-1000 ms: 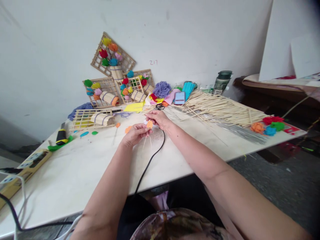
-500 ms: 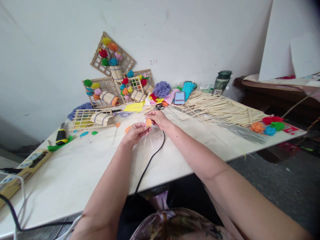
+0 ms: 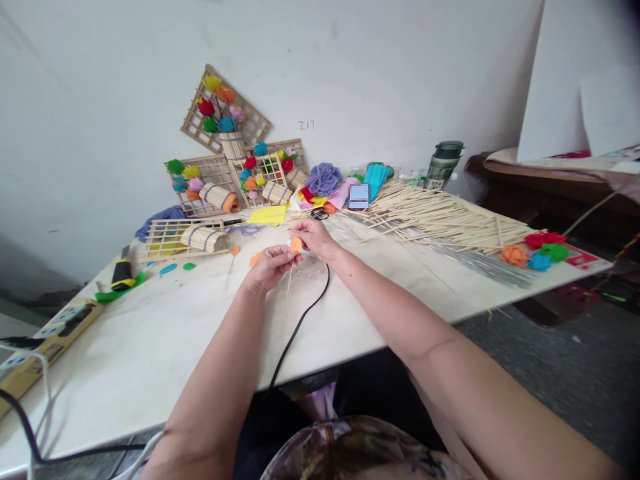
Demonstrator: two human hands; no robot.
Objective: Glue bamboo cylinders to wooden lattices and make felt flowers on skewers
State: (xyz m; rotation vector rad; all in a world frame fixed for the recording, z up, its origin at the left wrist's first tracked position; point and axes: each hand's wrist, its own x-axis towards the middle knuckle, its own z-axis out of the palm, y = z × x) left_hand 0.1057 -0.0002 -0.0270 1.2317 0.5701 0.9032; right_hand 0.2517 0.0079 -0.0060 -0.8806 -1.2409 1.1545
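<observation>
Over the middle of the table, my left hand (image 3: 274, 265) pinches a small orange petal (image 3: 296, 245) on a thin stem (image 3: 290, 280) that points down toward me. My right hand (image 3: 313, 239) is closed at the petal's upper edge, thumb and forefinger together on it. Something white shows between the two hands, too small to make out. Just left of my left hand lies another orange petal piece (image 3: 255, 259). A smaller orange piece on a wire (image 3: 235, 251) rests farther left.
Bamboo lattices with colourful flowers (image 3: 227, 110) lean on the wall. Bamboo sticks (image 3: 440, 213) and thin wires (image 3: 480, 263) spread across the right. A yellow-black utility knife (image 3: 123, 272) and a power strip (image 3: 60, 333) sit left. A black cable (image 3: 305, 320) crosses the front edge.
The orange petal has turned slightly between my fingers and looks narrower. Two thin stems showed below my hands before; now one is visible. Both hands stay in nearly the same place.
</observation>
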